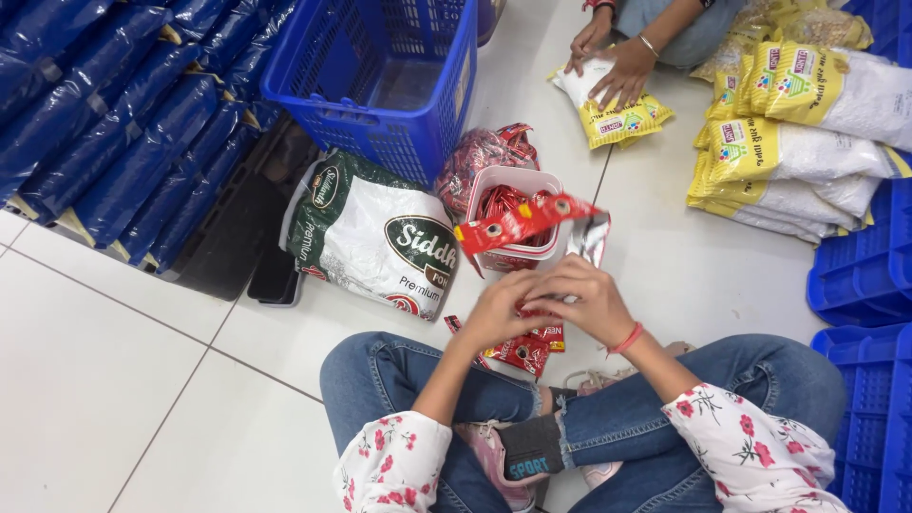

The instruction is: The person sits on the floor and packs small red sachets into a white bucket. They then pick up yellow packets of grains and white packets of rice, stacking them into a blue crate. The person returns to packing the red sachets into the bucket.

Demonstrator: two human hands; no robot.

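A glossy white tiled floor (pixel 104 380) with thin dark grout lines, evenly lit, meets a low dark shelf base (pixel 237 237).

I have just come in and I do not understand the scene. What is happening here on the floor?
A person sits cross-legged on the tiled floor. The left hand and the right hand together hold a strip of small red sachets, which rises over a white and red box holding more of them. More red sachets lie under the hands. A large green and white bag lies beside a blue basket. Another person's hands press on a yellow packet.
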